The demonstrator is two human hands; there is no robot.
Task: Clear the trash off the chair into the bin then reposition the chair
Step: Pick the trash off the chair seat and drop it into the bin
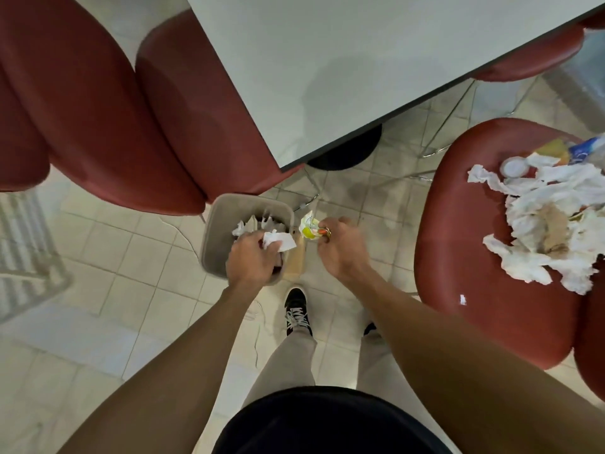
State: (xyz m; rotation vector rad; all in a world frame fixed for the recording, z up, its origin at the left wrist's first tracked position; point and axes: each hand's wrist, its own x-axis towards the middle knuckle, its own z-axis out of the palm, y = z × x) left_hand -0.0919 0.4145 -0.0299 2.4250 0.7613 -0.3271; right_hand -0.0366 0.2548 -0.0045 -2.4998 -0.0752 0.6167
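Head view, left hand (252, 258) clutching white tissue (278, 241) over grey bin (216, 231), right hand (340, 249) pinching crumpled yellow-white wrapper (309, 228)

Head-worn view, steeply downward, close.

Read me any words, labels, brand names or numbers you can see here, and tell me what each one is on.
No text can be read anywhere in this view.
Crumpled yellow and white printed wrapper pinched in the right hand: coloured print, too blurred to read.
Blue and white packet on the red padded chair seat: markings too blurred to read.
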